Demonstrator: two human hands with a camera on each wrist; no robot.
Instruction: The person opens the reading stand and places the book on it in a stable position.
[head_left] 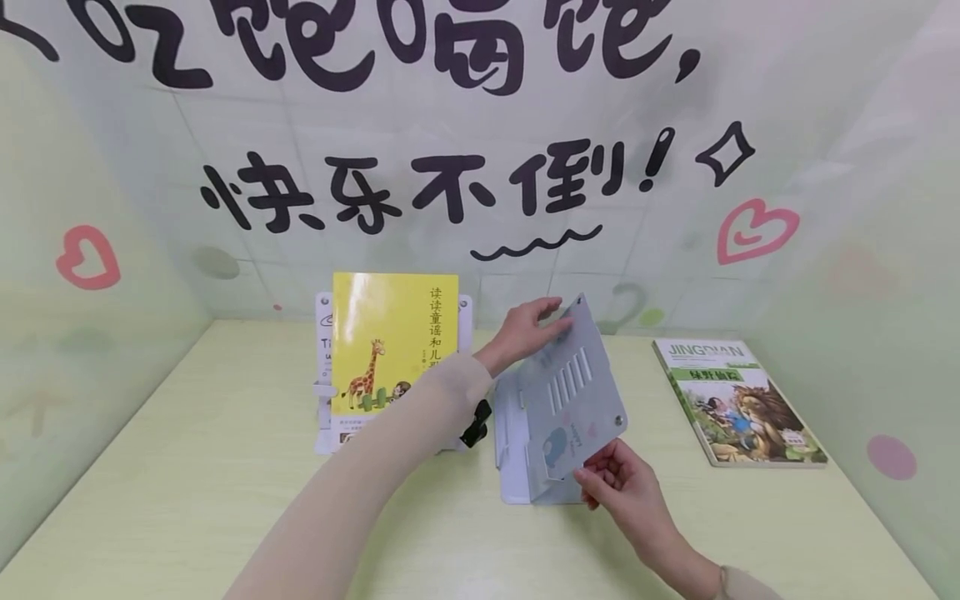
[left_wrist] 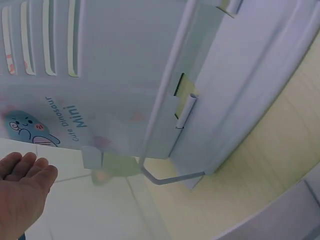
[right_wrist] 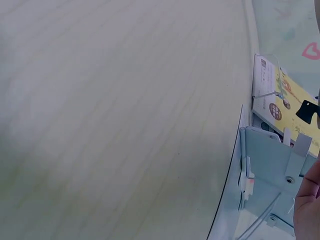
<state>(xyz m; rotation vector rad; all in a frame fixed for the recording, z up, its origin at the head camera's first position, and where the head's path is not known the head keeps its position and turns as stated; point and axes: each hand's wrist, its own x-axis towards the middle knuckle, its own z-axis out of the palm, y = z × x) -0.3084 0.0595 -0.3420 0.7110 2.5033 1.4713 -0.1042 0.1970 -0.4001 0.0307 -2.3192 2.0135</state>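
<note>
A pale blue metal book stand (head_left: 573, 400) with slots and a dinosaur print stands partly unfolded, its front panel tilted. My left hand (head_left: 521, 333) holds this panel near its top edge, thumb in front. At the lower right edge my right hand (head_left: 630, 496) pinches the panel, its fingers curled and partly hidden. In the left wrist view, the panel (left_wrist: 125, 85), its hinge and a bent wire leg (left_wrist: 172, 179) show close up. The right wrist view catches the stand's metal part (right_wrist: 270, 155) and part of my right hand (right_wrist: 307, 210) at its edge.
To the left, a yellow book (head_left: 397, 333) with a giraffe leans on a second white stand (head_left: 324, 333). Another illustrated book (head_left: 742, 408) lies at the right on the pale wood table (head_left: 187, 483). Printed sheeting (head_left: 450, 108) encloses the back and sides.
</note>
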